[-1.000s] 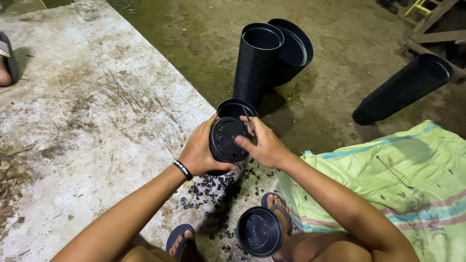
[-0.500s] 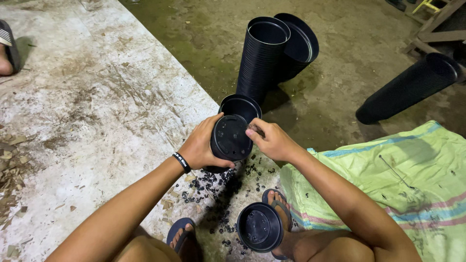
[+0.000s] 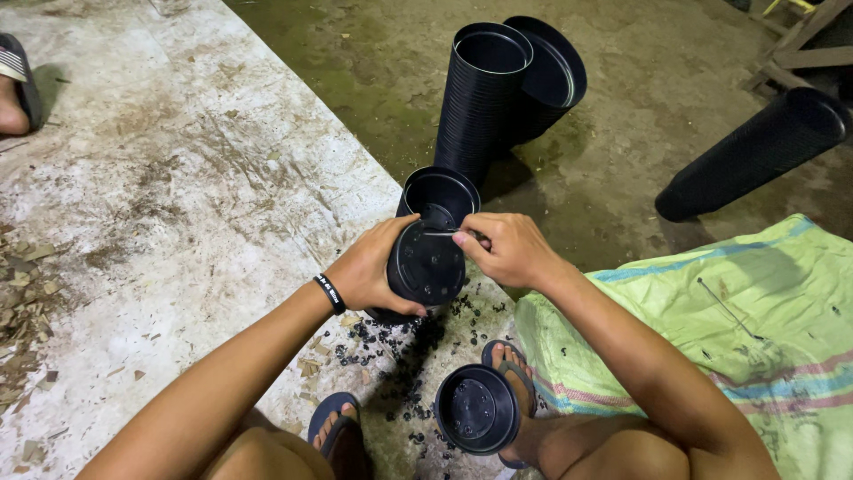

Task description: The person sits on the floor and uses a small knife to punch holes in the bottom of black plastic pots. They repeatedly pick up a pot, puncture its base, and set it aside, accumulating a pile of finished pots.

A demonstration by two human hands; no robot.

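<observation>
My left hand [image 3: 369,271] grips a black plastic pot [image 3: 428,264] on its side, its round bottom turned toward me. My right hand [image 3: 508,249] pinches a thin metal spike [image 3: 442,234] whose tip rests against the upper part of the pot's bottom. Just behind the held pot stands another black pot [image 3: 442,194], open end up. Small black plastic bits [image 3: 391,342] lie scattered on the ground under my hands.
A tall stack of black pots [image 3: 477,93] stands behind, a wider stack [image 3: 551,76] leaning beside it. Another stack [image 3: 755,151] lies on its side at right. One pot [image 3: 475,409] sits by my sandalled feet. A green woven sack [image 3: 711,329] covers the right ground. Someone's foot [image 3: 13,89] is at far left.
My hands and the held pot have stayed in place. The right hand has shifted slightly along the pot's bottom with the spike.
</observation>
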